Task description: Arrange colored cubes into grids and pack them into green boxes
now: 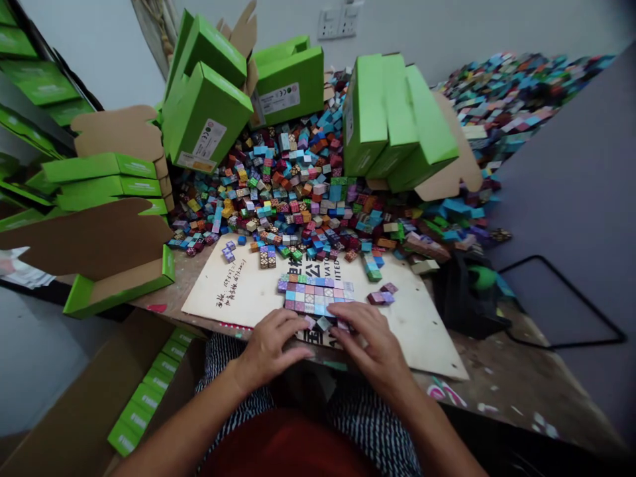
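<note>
A flat array of small patterned cubes [318, 295] in pink, purple, white and blue lies on a cardboard sheet [412, 331] in front of me. My left hand [271, 341] is at its lower left corner, fingers stretched toward the cubes, thumb apart, nothing held. At the lower right, my right hand [372, 341] has its index finger near the array's edge, and a small pink cube [342, 326] sits between finger and thumb. Between both hands a grey-green cube [324, 323] and another pink cube [309, 322] lie tilted, loose from the rows.
A heap of colourful cubes [298, 172] spreads behind the sheet. Green boxes [368, 112] stand on the heap; an open green box [119, 281] lies at left. Loose purple cubes [381, 295] rest right of the array. A black object [467, 298] with a bent bar stands at right.
</note>
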`<act>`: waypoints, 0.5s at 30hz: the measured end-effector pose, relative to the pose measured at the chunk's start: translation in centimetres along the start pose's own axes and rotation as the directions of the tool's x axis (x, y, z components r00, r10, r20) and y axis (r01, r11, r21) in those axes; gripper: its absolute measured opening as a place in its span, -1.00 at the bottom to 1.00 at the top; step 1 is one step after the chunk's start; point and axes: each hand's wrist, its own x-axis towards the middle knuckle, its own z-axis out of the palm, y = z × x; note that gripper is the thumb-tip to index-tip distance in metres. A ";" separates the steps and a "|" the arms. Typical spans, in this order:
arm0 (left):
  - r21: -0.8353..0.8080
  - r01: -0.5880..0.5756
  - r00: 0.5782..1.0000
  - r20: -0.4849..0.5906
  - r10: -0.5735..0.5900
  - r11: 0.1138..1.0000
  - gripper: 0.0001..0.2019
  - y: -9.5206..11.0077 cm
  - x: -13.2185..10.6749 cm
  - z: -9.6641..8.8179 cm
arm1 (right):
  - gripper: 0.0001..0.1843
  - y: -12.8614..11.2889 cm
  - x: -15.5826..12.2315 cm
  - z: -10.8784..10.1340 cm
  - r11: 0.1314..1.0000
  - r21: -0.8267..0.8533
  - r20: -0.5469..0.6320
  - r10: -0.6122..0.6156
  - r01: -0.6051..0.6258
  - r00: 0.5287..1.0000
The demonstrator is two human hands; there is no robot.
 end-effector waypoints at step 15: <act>0.111 -0.019 0.997 -0.067 0.027 0.994 -0.79 0.6 1.4 3.3 | -0.70 2.7 -3.1 -1.0 0.958 0.158 0.011 0.241 -0.240 0.970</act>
